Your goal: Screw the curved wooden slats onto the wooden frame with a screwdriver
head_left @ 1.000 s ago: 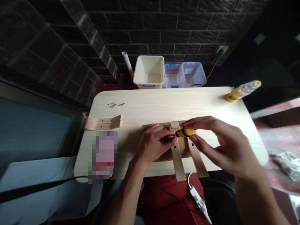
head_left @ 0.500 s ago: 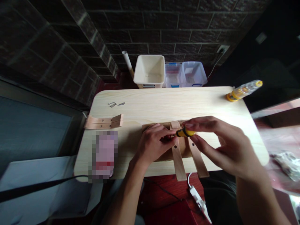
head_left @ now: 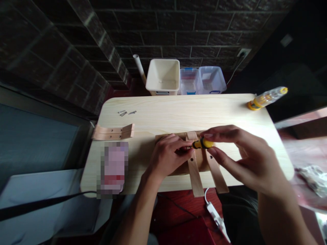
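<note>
My right hand (head_left: 247, 156) grips a short yellow and black screwdriver (head_left: 204, 143) between thumb and fingers, its shaft pointing left. My left hand (head_left: 167, 154) is closed in a pinch at the screwdriver's tip; whatever sits between those fingertips is hidden. Beneath both hands lies a brown block or box (head_left: 178, 171), partly covered. Two pale wooden slats, a left slat (head_left: 196, 178) and a right slat (head_left: 218, 175), rest across it and stick out past the table's near edge. Each has a dark hole.
On the table (head_left: 178, 114) lie several screws (head_left: 124, 113), curved wooden pieces (head_left: 112, 133) and a blurred-out pink item (head_left: 114, 161). A clear bottle-shaped case with yellow ends (head_left: 267, 98) stands at the far right corner. Bins (head_left: 163, 75) sit behind the table; a power strip (head_left: 216, 216) lies below.
Almost nothing differs. The screwdriver and my right hand sit very slightly further right, along with the slats; the grip of both hands is the same.
</note>
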